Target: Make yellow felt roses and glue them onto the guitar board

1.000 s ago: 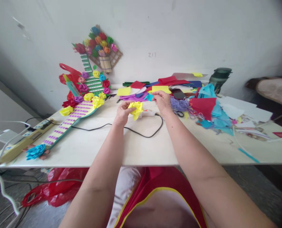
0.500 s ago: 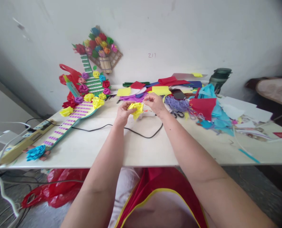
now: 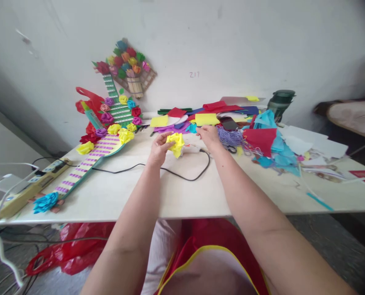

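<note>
My left hand (image 3: 160,148) pinches a ruffled yellow paper flower (image 3: 176,144) above the middle of the table. To its right, my right hand (image 3: 209,137) is apart from the flower with thumb and fingertips pressed together; what they hold, if anything, is too small to make out. Just behind and below the flower lies a white tool, seemingly a glue gun (image 3: 192,150), partly hidden, with a black cord (image 3: 170,171) running from it. On the left rests a guitar-shaped board (image 3: 90,162) with purple stripes and paper flowers.
A power strip (image 3: 47,174) sits at the left table edge. Coloured sheets (image 3: 207,119), purple string (image 3: 230,136), scissors (image 3: 232,150) and a phone (image 3: 229,123) lie behind and right of my hands. Farther right are blue paper scraps (image 3: 285,151) and a dark bottle (image 3: 280,104).
My right hand has moved right, away from the yellow flower, uncovering more of the white tool and its cord. My left hand still holds the flower, which is turned slightly.
</note>
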The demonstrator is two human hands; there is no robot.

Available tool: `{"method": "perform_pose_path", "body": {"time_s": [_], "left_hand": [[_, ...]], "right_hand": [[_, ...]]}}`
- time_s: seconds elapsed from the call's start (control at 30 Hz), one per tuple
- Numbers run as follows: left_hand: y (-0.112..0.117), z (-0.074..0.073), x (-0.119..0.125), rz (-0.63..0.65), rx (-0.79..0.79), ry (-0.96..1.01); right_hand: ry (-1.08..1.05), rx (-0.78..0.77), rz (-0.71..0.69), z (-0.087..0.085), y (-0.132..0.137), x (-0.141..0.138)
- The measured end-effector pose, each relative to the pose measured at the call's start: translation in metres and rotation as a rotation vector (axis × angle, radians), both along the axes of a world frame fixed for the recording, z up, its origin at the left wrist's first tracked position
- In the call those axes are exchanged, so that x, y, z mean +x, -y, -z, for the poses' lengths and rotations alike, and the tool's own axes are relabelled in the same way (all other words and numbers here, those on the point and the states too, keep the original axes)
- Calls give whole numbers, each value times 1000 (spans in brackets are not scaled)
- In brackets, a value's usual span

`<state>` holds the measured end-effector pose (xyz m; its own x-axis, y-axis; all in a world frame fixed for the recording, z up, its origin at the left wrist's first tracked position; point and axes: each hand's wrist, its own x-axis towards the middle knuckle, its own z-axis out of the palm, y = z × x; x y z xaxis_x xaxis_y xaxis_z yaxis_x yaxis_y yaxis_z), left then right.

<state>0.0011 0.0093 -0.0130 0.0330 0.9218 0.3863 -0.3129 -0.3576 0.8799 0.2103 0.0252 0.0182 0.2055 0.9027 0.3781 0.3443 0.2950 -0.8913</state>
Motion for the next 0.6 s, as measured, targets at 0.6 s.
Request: {"method": "perform_pose_path", "body": {"time_s": [0.6], "left_hand": [[-7,6,3,-12,30,115]], "right_hand": [[-261,-246,-528,-7,31,-45]]}}
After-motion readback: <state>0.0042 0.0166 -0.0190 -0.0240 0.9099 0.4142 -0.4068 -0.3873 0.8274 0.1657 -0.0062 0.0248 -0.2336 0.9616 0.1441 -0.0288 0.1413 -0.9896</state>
